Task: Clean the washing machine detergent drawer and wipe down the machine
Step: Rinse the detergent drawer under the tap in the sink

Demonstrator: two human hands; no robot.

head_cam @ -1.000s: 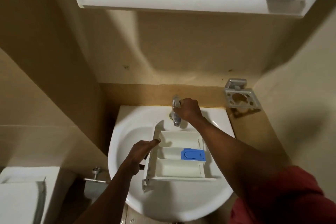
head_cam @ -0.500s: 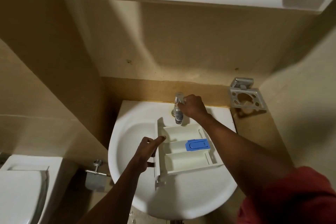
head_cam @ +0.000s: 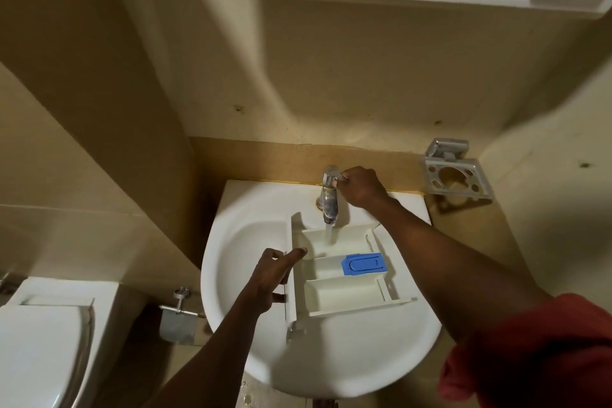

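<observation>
The sink (head_cam: 347,358) is cradling the detergent drawer (head_cam: 341,295), which is lying across the basin. The left hand (head_cam: 270,272) is gripping the drawer's left end panel, forefinger stretched onto its rim, while the right hand (head_cam: 359,187) is curling round the tap (head_cam: 329,199). Water (head_cam: 329,233), absent a moment ago, is now streaming into the far compartment, so rinsing is starting.

Person observed: bare right hand (head_cam: 359,187) and forearm up to a loose, rumpled red fabric short sleeve (head_cam: 536,351) covering the upper arm; bare left hand (head_cam: 270,272), left arm (head_cam: 212,341) uncovered over its whole visible length.
</observation>
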